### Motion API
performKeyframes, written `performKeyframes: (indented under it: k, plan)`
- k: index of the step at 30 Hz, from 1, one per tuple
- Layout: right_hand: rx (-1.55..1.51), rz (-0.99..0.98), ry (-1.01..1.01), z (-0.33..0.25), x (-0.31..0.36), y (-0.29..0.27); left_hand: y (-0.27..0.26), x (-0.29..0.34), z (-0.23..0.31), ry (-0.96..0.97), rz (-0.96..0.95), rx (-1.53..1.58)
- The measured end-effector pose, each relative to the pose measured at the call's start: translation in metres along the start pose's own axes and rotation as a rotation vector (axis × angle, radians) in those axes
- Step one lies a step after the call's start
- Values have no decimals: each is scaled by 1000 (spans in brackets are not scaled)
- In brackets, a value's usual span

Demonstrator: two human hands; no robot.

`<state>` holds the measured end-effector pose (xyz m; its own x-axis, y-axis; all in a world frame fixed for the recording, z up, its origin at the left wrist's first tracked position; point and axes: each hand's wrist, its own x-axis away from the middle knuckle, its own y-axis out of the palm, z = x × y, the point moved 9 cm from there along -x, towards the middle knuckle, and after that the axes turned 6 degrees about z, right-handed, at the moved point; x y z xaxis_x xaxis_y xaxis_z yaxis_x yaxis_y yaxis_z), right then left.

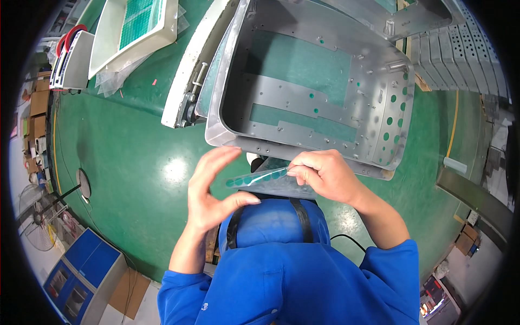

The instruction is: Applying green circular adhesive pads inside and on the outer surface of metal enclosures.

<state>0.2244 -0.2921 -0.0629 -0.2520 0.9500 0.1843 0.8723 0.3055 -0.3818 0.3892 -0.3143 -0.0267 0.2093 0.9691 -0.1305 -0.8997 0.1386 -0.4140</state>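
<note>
Between my hands is a clear plastic sheet (257, 177) bearing a row of round green dots. My right hand (323, 172) pinches its right end between thumb and fingertips. On the other side, my left hand (211, 190) is open, thumb and fingers spread around the sheet's left end without visibly touching it. Just beyond both hands stands a large grey metal housing (265, 145), open toward me. Its floor has rectangular cut-outs and small studs, and its right wall is pierced by round holes. A few small green spots dot its inside.
A white bin (100, 51) with green sheets stands on the green table at the far left, beside a white device with red rings (70, 49). Perforated metal parts (449, 54) are stacked at the far right. A pedestal fan (40, 214) and blue-fronted cabinet (89, 260) stand left.
</note>
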Motion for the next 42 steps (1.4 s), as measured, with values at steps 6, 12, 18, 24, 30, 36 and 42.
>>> performKeyframes:
  k: [6,12,18,24,30,36,42]
  plan:
    - [64,-39,-100,-23,-4,9,49,4,21,82,-389,-275]
    - [-234,99,-67,-9,2,-7,50,5,-12,-181,-247,80]
    - [-452,-13,223,21,4,3,59,0,-1,-44,-159,122]
    - [-458,86,119,25,3,-13,66,-5,-5,-65,-178,106]
    - [-124,101,-127,8,-5,-29,75,-6,-12,-114,-204,90]
    - [-113,112,-146,24,-38,-43,77,4,-37,-357,-211,109]
    - [210,-107,51,138,-75,9,75,22,-50,-437,-190,119]
